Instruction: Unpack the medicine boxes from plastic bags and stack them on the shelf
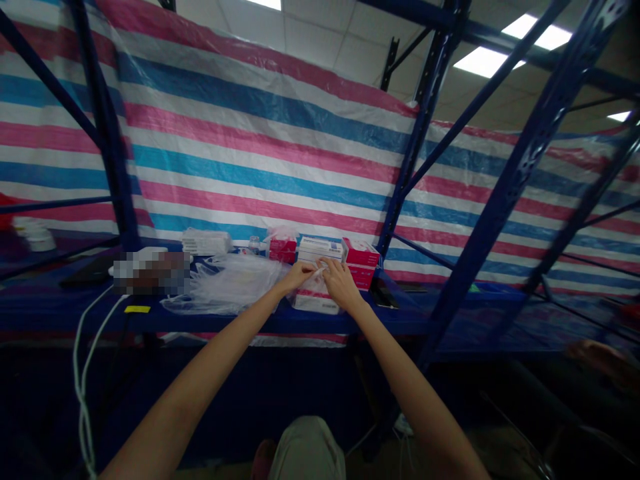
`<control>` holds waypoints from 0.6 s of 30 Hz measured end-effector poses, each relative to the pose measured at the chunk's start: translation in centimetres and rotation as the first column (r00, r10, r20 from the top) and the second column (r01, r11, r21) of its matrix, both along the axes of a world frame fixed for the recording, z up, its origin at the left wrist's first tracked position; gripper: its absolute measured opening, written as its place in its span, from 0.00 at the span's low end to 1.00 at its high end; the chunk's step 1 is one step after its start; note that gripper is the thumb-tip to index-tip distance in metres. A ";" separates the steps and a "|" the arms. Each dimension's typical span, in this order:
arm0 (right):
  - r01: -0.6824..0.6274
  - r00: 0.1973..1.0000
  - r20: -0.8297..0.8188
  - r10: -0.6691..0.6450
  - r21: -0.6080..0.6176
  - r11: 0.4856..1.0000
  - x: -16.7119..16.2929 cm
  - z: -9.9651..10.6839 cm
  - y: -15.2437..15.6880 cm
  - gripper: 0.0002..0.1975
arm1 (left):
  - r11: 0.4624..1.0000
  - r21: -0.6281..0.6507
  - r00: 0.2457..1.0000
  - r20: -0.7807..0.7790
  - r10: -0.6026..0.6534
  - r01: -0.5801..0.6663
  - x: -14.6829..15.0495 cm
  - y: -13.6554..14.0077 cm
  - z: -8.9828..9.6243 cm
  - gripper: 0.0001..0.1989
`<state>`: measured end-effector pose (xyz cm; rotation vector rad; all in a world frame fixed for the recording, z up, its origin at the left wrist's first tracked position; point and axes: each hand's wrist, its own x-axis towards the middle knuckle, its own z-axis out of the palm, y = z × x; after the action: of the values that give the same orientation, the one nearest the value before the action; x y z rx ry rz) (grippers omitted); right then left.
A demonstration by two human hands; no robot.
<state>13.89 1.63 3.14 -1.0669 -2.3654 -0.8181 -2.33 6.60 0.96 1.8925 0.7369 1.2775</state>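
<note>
Fingers (331, 268) of left hand (300, 273) and right hand (341, 281) pinch nearly closed on plastic (318, 271) over the red-and-white box (316, 303), seemingly for control, with bags (233, 283) in reach left of that box.

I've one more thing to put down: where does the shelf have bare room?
The blue metal shelf looks bare in a small patch between the flat black rectangular device and the slanted blue post. Crowded: the middle, with crumpled clear plastic bags, red cardboard boxes, the left hand and the right hand.
</note>
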 end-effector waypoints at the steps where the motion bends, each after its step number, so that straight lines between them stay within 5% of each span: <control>1: -0.015 1.000 -0.004 0.015 -0.006 1.000 0.1 -0.1 0.0 0.19 | 1.000 -0.001 1.000 -0.013 -0.008 0.008 0.0 -0.1 -0.1 0.11; 5: -0.068 0.996 -0.066 0.066 -0.037 0.997 0.6 -0.6 0.0 0.17 | 0.999 0.005 0.999 -0.014 0.044 -0.044 -0.6 0.2 -0.4 0.11; 8: -0.114 0.966 -0.243 0.089 -0.091 0.989 1.1 -1.2 -0.1 0.15 | 0.969 0.053 0.971 0.019 0.239 -0.240 -2.0 0.8 -0.5 0.11; 12: -0.151 0.838 -0.544 0.041 -0.160 0.976 2.2 -2.9 -0.7 0.16 | 0.824 0.305 0.844 -0.101 0.526 -0.477 -4.2 0.7 -1.2 0.10; 18: -0.080 0.711 -0.696 -0.100 -0.221 0.972 3.1 -6.6 -2.2 0.18 | 0.694 0.510 0.669 -0.273 0.691 -0.508 -4.9 -0.2 -3.2 0.10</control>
<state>16.95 -0.56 -3.51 -1.2090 -1.7988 -0.0614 -7.22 6.40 -2.19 2.4274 1.5836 1.4782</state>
